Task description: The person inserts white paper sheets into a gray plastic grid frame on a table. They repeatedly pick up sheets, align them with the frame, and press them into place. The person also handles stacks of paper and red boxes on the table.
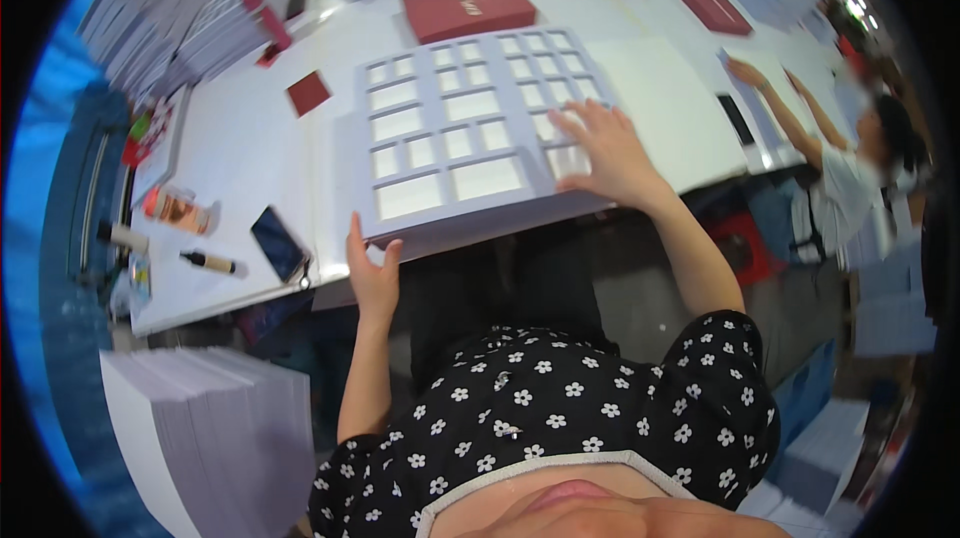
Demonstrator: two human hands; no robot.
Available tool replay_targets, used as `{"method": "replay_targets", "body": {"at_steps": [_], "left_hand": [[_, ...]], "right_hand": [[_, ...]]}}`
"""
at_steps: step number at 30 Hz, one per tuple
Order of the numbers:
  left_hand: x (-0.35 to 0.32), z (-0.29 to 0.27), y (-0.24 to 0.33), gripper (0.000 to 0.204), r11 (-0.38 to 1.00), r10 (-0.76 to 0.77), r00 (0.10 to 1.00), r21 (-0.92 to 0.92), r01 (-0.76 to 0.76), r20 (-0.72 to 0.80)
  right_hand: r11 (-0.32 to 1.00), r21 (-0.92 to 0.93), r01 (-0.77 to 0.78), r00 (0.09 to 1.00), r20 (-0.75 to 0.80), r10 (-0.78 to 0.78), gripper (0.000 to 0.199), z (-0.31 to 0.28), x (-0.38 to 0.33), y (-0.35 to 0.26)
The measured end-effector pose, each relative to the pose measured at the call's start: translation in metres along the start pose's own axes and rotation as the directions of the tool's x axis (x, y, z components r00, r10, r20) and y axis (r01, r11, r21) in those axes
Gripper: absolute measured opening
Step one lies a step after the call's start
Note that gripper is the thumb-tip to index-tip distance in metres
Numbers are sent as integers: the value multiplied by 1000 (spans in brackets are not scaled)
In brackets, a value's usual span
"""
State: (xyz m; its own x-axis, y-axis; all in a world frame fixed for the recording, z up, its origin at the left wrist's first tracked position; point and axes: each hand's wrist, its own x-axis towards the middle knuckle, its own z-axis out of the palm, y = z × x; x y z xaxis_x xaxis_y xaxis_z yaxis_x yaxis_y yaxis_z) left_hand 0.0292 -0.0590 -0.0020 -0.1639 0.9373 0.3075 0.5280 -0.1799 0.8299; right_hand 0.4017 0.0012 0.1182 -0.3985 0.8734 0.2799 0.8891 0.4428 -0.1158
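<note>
A pale grey-white compartment insert (430, 193) with square and rectangular openings lies on the white table in front of me, its near side at the table's edge. My right hand (610, 153) is spread over the openings at its right side, fingers apart. Beside the near left corner of the insert is my left hand (374, 273), thumb and index finger apart; whether it touches the corner is hard to tell. Neither hand grips anything that I can see. Just beyond the insert's far side sits a closed red box (468, 8).
On the left of the table (255, 153) lie a phone (279, 243), a marker-like tube (208, 261), a bottle (178, 210) and a red square (308, 93). White sheets are stacked (215, 428) at lower left. A co-worker (850, 178) works at the right.
</note>
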Motion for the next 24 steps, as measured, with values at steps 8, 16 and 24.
{"method": "replay_targets", "body": {"at_steps": [8, 16, 24], "left_hand": [[4, -9, 8, 54, 987, 10, 1000, 162, -7, -18], [9, -12, 14, 45, 967, -35, 999, 252, 34, 0], [12, -11, 17, 35, 941, 3, 1000, 337, -1, -7]], "right_hand": [[475, 755, -452, 778, 73, 624, 85, 47, -125, 69], [703, 578, -414, 842, -50, 537, 73, 55, -115, 61], [686, 580, -440, 825, -40, 563, 68, 53, -113, 57]]}}
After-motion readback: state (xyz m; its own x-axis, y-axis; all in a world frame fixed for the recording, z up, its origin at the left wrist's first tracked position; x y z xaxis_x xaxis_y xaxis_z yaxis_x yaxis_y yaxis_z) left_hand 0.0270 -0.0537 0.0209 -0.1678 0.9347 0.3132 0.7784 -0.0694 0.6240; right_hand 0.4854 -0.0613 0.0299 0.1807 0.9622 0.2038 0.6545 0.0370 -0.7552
